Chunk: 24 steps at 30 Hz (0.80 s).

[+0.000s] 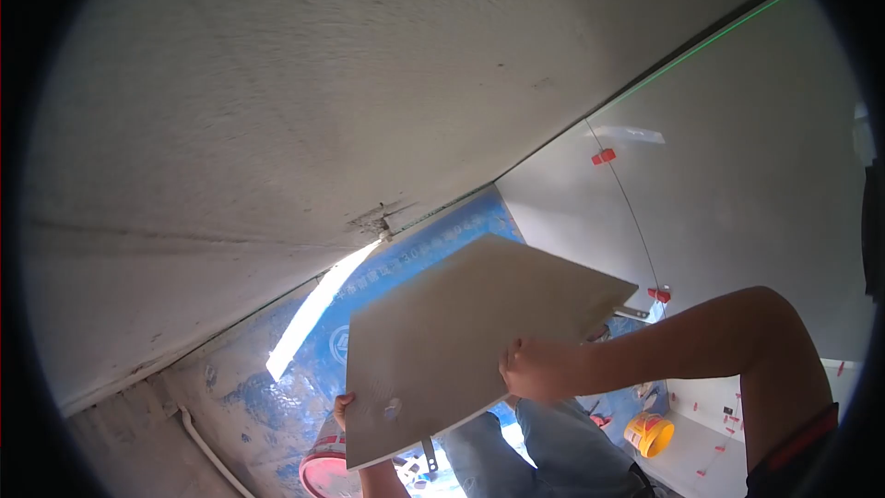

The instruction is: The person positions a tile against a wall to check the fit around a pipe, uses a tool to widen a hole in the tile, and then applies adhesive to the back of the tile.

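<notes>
My left hand (344,409) grips the left edge of a large pale grey-beige panel (461,314), its fingertips showing at the rim and much of it hidden behind. My right hand (539,369) is closed at the panel's near edge on the right, knuckles up and slightly blurred. The panel is tilted above my jeans-clad legs (562,452). Small metal brackets (429,456) stick out from its lower edge and its right side.
Rough grey plaster (304,83) spans the top, meeting a smooth panelled wall (756,184) with red clips (604,156) and a green line. Behind the panel lie a blue-coated surface (442,240), a pink bucket (318,475), a yellow bucket (648,435) and a white pipe (212,456).
</notes>
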### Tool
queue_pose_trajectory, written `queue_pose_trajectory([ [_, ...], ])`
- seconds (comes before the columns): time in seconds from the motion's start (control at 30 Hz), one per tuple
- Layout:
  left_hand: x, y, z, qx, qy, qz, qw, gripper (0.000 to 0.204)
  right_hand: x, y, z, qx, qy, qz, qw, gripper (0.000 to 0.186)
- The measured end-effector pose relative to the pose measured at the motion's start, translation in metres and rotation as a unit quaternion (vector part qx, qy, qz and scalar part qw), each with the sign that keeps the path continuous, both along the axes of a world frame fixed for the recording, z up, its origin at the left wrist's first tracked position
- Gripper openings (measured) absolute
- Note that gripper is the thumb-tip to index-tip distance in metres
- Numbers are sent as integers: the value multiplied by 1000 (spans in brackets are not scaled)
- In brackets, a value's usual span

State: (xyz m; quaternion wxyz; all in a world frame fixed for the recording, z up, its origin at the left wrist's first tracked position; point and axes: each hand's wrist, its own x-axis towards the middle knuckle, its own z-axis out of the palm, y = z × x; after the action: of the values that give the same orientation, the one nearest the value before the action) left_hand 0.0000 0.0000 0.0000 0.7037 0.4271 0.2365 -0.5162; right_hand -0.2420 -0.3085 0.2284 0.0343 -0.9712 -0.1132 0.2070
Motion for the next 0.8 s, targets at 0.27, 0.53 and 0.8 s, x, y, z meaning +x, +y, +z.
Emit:
queue_pose_trajectory([
  [0.27,10,-108,-33,-24,114,32,993,51,14,-76,-54,-72,22,54,996,22],
  [0.53,17,-157,-66,-19,84,13,996,48,13,-112,-86,-45,57,-7,997,24],
  [0.8,17,-180,-68,-21,88,13,996,44,13,-126,-106,-16,65,-34,997,18],
])
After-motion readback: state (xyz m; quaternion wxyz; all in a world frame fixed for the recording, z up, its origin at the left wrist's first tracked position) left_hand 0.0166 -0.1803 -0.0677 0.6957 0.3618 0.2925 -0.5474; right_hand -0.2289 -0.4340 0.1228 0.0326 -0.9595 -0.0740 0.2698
